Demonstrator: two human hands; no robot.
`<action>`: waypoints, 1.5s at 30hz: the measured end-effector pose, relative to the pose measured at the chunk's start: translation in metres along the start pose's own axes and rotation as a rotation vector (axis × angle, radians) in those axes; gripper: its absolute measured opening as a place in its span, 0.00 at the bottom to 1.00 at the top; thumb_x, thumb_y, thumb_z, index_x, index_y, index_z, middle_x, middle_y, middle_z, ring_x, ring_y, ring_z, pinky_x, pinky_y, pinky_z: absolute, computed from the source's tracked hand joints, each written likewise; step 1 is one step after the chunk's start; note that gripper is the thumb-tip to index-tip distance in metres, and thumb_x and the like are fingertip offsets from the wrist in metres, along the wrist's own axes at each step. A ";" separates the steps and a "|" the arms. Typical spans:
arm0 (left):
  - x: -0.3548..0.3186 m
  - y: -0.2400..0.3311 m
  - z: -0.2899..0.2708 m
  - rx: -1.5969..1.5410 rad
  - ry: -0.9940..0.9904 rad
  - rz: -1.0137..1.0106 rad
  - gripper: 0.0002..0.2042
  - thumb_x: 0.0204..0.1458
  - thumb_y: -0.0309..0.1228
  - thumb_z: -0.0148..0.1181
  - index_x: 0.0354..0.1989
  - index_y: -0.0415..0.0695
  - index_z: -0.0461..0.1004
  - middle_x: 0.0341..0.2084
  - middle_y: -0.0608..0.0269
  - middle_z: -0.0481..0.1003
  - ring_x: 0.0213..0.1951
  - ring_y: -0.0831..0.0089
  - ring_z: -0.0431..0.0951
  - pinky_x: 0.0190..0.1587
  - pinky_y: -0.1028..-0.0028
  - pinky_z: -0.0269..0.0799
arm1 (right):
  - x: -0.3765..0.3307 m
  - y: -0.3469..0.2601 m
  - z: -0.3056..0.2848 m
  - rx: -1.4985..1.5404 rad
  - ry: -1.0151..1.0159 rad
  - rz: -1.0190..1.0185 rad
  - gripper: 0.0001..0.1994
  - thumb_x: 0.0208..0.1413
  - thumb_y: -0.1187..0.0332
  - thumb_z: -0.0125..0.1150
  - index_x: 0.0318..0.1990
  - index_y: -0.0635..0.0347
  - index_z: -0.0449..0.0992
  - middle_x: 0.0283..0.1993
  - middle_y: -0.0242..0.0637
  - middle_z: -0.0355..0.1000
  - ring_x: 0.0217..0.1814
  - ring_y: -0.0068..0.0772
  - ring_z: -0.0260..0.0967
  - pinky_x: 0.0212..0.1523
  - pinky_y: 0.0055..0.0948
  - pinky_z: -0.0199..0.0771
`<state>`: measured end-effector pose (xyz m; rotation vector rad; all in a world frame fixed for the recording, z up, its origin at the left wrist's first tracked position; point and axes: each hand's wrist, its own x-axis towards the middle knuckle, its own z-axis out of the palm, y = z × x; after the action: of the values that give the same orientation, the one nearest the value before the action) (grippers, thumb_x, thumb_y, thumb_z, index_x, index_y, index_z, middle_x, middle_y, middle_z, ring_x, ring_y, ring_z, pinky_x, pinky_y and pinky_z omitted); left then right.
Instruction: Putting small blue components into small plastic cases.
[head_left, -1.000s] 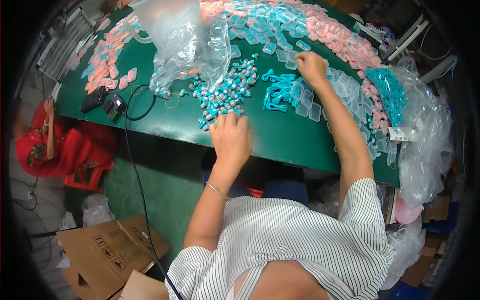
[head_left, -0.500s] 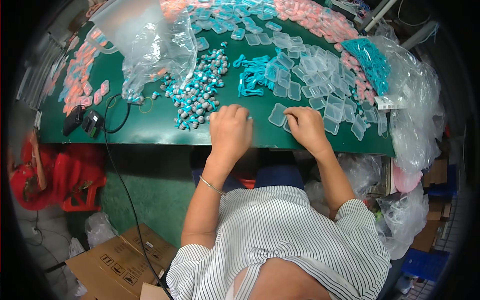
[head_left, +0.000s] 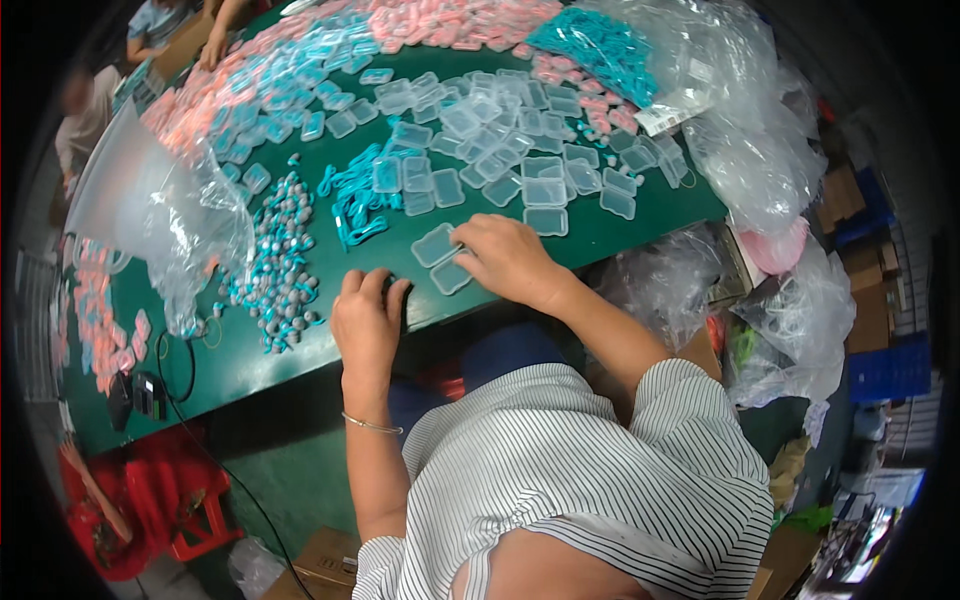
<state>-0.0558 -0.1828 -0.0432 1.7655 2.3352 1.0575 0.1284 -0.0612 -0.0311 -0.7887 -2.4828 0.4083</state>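
My right hand (head_left: 508, 257) is closed at the fingertips on an open, clear plastic case (head_left: 433, 246) lying on the green table (head_left: 420, 304). The case's two halves lie side by side, and the fingers partly cover its hinge side. My left hand (head_left: 366, 318) is at the near table edge, to the left of the case, with its fingers curled in and the thumb close by. Whatever those fingers hold, if anything, is hidden. Grey-and-teal plugs (head_left: 286, 240) lie heaped to the left. Bundled teal cords (head_left: 358, 192) are just beyond the case.
Many open clear cases (head_left: 487, 125) spread beyond my right hand. Filled pink cases (head_left: 450, 22) and teal cases (head_left: 312, 125) cover the far side. A translucent jug (head_left: 125, 190) stands left, near a black cable (head_left: 190, 370). Plastic bags (head_left: 740, 120) hang over the right end.
The view has swung right, so the table appears tilted. My left hand has shifted left, away from the right one. My right hand remains at the open case.
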 end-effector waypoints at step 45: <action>-0.016 0.044 0.037 -0.228 0.105 0.044 0.08 0.46 0.30 0.65 0.31 0.41 0.74 0.27 0.55 0.70 0.34 0.54 0.73 0.36 0.59 0.69 | -0.008 -0.008 -0.005 0.014 -0.004 -0.120 0.07 0.44 0.72 0.65 0.33 0.55 0.78 0.31 0.32 0.72 0.37 0.36 0.70 0.49 0.38 0.59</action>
<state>0.0024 -0.1726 -0.0542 1.7223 2.1366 1.3926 0.1329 -0.0718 -0.0266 -0.6300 -2.5125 0.3841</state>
